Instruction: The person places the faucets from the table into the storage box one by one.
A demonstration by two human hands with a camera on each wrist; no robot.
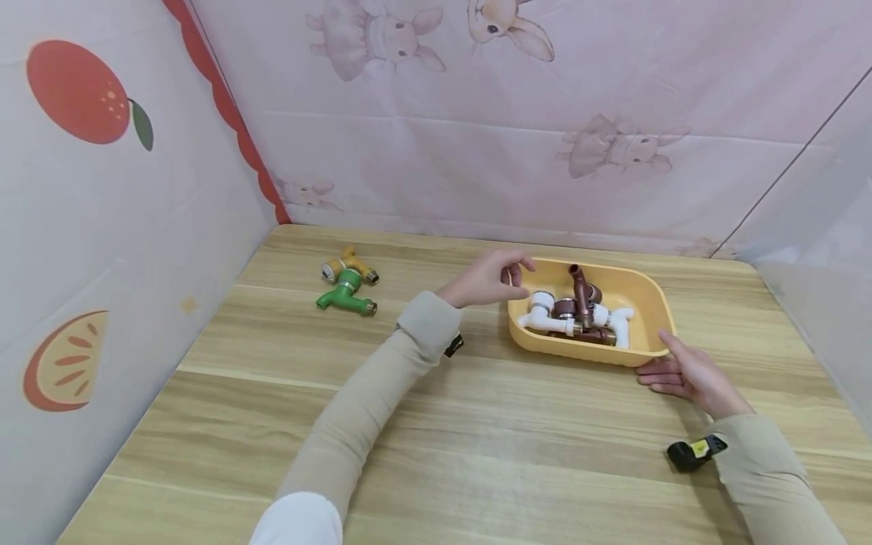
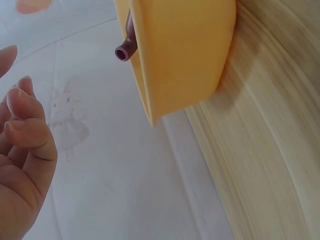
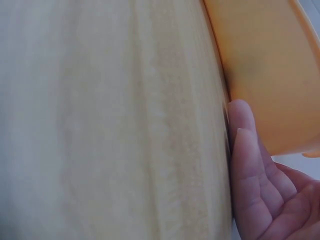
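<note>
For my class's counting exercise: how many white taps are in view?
2: the left white tap and the right white tap, both inside the yellow tub. Another could be hidden beneath the heap.

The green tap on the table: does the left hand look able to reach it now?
Probably yes: the left hand appears to hold nothing, and no object shows between it and the green tap.

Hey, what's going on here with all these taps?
A person's right hand holds the near right corner of a yellow basin containing white taps and brown taps. The left hand hovers by its left end, holding nothing. A green tap and a yellow tap lie on the table, further left.
</note>
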